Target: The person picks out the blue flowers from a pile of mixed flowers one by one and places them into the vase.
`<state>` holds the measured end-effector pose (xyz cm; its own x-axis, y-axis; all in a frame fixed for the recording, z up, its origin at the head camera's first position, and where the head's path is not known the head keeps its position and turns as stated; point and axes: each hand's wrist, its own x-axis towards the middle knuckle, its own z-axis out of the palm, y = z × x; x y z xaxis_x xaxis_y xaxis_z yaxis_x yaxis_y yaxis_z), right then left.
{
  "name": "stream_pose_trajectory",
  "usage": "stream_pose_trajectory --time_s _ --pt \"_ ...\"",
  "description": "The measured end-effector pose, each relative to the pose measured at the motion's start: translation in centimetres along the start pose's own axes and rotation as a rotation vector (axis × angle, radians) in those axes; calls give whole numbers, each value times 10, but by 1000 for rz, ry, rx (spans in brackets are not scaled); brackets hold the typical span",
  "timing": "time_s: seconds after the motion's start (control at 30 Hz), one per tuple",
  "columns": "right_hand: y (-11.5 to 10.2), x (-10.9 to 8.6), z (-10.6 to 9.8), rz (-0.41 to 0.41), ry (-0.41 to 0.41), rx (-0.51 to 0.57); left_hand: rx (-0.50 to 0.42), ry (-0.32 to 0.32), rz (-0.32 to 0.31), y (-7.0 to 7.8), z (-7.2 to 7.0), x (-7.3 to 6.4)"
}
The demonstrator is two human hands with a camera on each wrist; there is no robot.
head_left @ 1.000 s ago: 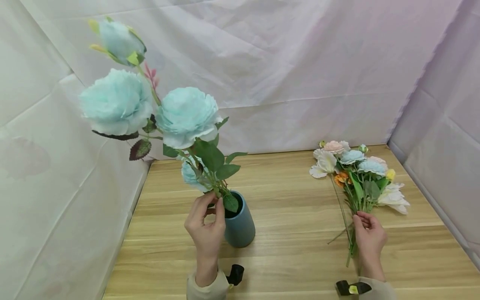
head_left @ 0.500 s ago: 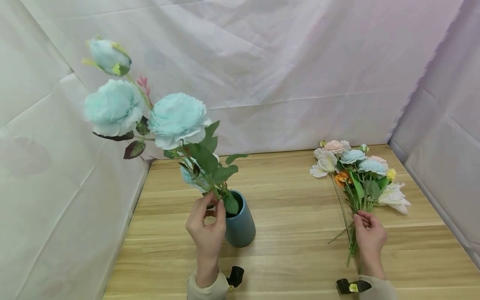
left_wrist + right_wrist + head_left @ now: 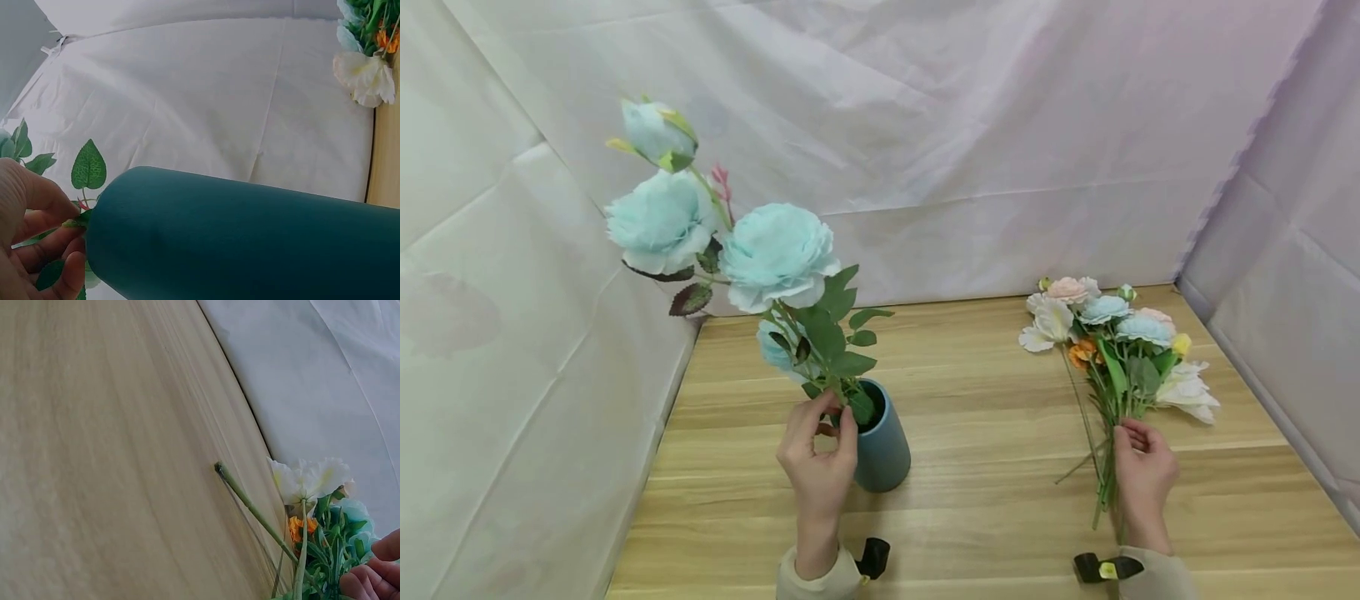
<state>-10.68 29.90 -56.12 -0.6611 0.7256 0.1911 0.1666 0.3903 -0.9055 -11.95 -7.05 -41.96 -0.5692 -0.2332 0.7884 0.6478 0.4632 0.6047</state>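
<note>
My left hand (image 3: pixel 823 462) pinches the stem of a light blue artificial flower spray (image 3: pixel 778 254) at the mouth of a blue-grey vase (image 3: pixel 883 454). The spray leans left, with big blooms, a bud and green leaves. In the left wrist view, the fingers (image 3: pixel 59 240) are close to the rim of the vase (image 3: pixel 237 231); the stem's lower end is hidden. My right hand (image 3: pixel 1145 475) lies loosely curled at the stems of a mixed flower bunch (image 3: pixel 1120 358) on the table. The right wrist view shows its fingertips (image 3: pixel 356 584) beside the green foliage, thumb apart.
The wooden table (image 3: pixel 970 400) is bordered by white cloth (image 3: pixel 962 167) at the back and sides. A white flower (image 3: pixel 1048 323) with a long stem lies at the bunch's left. Black wrist devices sit at both cuffs.
The blue spray swung left and down, then back right, its top lower than a second ago. The left hand shifted slightly right; the right hand moved slightly right while the bunch stayed nearly still.
</note>
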Motion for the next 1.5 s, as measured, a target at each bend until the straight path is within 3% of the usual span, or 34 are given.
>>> stream_pose_trajectory --time_s 0.43,0.87,1.17,1.4,1.5 --pt "2 3 -5 0 39 -41 59 -5 1 -2 0 -2" --pt "6 3 -11 14 14 -97 116 -35 66 -4 0 -3" --pt "12 4 -14 27 -40 -154 163 -42 36 -2 -2 -5" --pt "13 5 -15 5 -39 -177 81 -96 -31 4 -2 -3" --pt "13 7 -15 2 -43 -192 130 -121 -36 5 -2 -4"
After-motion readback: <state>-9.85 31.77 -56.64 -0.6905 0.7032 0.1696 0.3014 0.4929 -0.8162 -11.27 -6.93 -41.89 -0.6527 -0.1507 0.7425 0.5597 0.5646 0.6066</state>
